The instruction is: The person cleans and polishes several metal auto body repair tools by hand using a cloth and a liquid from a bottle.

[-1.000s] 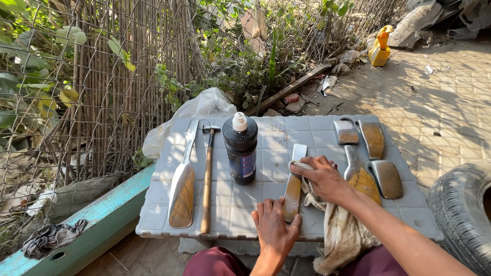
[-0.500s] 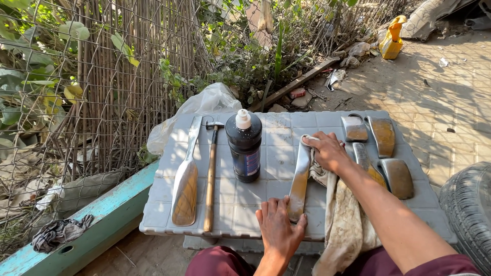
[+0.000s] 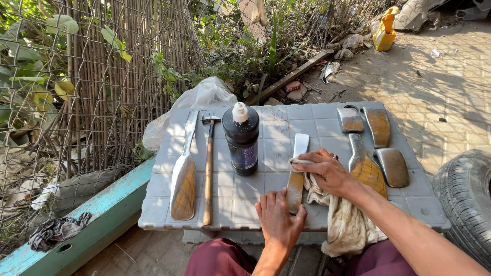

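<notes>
Left hand [image 3: 279,221] is lying flat, fingers together and extended, pressing the near end of a long metal spoon [image 3: 296,174] onto the grey tiled table [image 3: 266,202]. Right hand [image 3: 327,171] is closing around a cream rag [image 3: 348,225] (fingers curled, bunching the cloth) and pressing it against the spoon's middle. The spoon is lying just right of the dark bottle [image 3: 241,140] with the white cap. Left of the bottle a hammer [image 3: 208,168] and a second long spoon [image 3: 183,179] are lying side by side. Right of the bottle, beyond the hands, smaller metal pieces [image 3: 381,148] are resting.
</notes>
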